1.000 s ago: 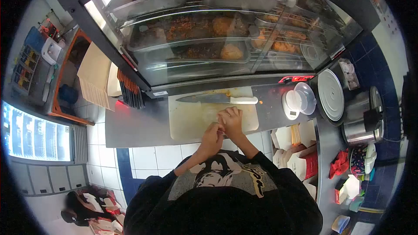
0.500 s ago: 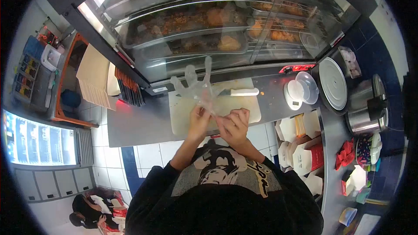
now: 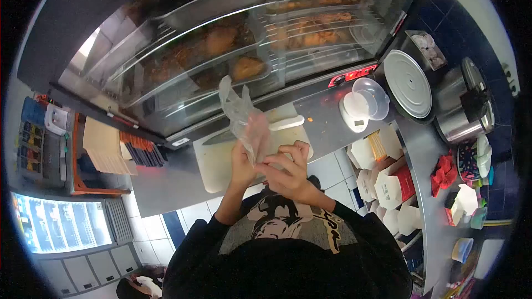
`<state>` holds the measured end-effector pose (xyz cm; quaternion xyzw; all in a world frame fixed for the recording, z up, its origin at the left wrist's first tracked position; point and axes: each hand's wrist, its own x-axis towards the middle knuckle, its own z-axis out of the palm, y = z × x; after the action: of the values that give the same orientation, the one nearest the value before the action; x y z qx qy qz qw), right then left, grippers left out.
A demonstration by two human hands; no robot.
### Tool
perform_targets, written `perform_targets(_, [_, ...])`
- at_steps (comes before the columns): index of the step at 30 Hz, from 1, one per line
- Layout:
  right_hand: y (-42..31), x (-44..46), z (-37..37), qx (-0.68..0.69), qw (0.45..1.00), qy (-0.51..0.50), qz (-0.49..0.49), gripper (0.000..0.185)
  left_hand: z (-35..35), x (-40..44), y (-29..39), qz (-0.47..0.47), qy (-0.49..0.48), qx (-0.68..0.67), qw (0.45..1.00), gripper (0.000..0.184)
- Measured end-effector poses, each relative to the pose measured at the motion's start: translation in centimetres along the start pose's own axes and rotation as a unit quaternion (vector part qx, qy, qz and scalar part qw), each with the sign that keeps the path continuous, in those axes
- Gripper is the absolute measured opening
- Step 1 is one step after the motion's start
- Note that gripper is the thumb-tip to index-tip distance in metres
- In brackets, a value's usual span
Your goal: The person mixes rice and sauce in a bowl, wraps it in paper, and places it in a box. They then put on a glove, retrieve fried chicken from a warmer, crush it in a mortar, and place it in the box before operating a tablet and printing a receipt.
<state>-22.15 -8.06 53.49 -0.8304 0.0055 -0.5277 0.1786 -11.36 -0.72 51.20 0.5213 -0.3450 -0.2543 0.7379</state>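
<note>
A clear disposable plastic glove (image 3: 239, 112) hangs above the cutting board, its loose fingers pointing up and away from me. My left hand (image 3: 243, 167) is at the glove's open end, and skin shows pink through the film. Whether those fingers lie inside or behind the plastic is hard to tell. My right hand (image 3: 288, 173) pinches the glove's cuff between thumb and forefinger, its other fingers curled. Beneath lies a knife with a white handle (image 3: 287, 123), its blade partly behind the glove, on the pale cutting board (image 3: 213, 174).
A glass-fronted cabinet (image 3: 244, 39) with trays of browned food rises behind the counter. To the right are a white scale (image 3: 354, 113), a clear round tub (image 3: 372, 98), a large lid (image 3: 408, 86) and a steel pot (image 3: 465, 127). Cardboard boxes (image 3: 388, 188) fill a lower shelf; flat cardboard (image 3: 102, 147) stands left.
The view has turned. More pink skin shows through the glove, and its fingers have gone from spread to crumpled. Both hands stay at its cuff.
</note>
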Motion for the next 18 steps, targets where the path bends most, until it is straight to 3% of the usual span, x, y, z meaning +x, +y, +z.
perform_targets(1, [0.8, 0.5, -0.5, 0.012, 1.0, 0.002, 0.011, 0.026, -0.1, 0.2, -1.1, 0.044, -0.045, 0.145, 0.987, 0.055])
perform_targets(3, [1.8, 1.2, -0.6, 0.015, 1.0, -0.012, 0.014, 0.025, 0.1, 0.6, -3.7, 0.129, -0.129, 0.421, 0.889, 0.051])
perform_targets(7, [4.9, 1.0, -2.6, 0.014, 0.99, -0.138, 0.004, 0.027, 5.3, 3.6, -6.5, 0.146, -0.147, 0.456, 0.866, 0.053])
perform_targets(9, [6.2, 1.1, -4.2, 0.001, 0.991, -0.132, -0.003, 0.029, 7.9, 5.6, -5.0, 0.184, -0.175, 0.527, 0.811, 0.056])
perform_targets(12, [8.0, 2.0, -7.3, -0.014, 0.999, -0.033, -0.004, 0.027, 10.4, 7.9, -8.6, 0.115, -0.164, 0.317, 0.927, 0.062])
perform_targets(13, [9.3, 1.8, -9.2, -0.023, 0.999, 0.002, -0.031, 0.027, 11.2, 7.6, -9.3, 0.005, -0.13, 0.164, 0.978, 0.068])
perform_targets(14, [10.5, 1.4, -10.6, -0.026, 0.997, 0.037, -0.059, 0.027, 13.1, 7.5, -7.2, -0.102, -0.086, 0.005, 0.991, 0.074])
perform_targets(15, [11.9, 0.5, -11.3, -0.016, 0.998, 0.053, -0.035, 0.031, 14.6, 7.3, -5.5, -0.198, -0.032, -0.156, 0.967, 0.08])
perform_targets(16, [13.3, -0.4, -11.7, -0.006, 0.998, 0.066, -0.011, 0.036, 15.6, 7.4, -4.5, -0.199, -0.023, -0.196, 0.96, 0.086])
perform_targets(18, [14.9, -0.8, -12.0, -0.014, 0.999, -0.027, 0.045, 0.028, 16.9, 8.1, -3.6, -0.189, -0.002, -0.281, 0.941, 0.099])
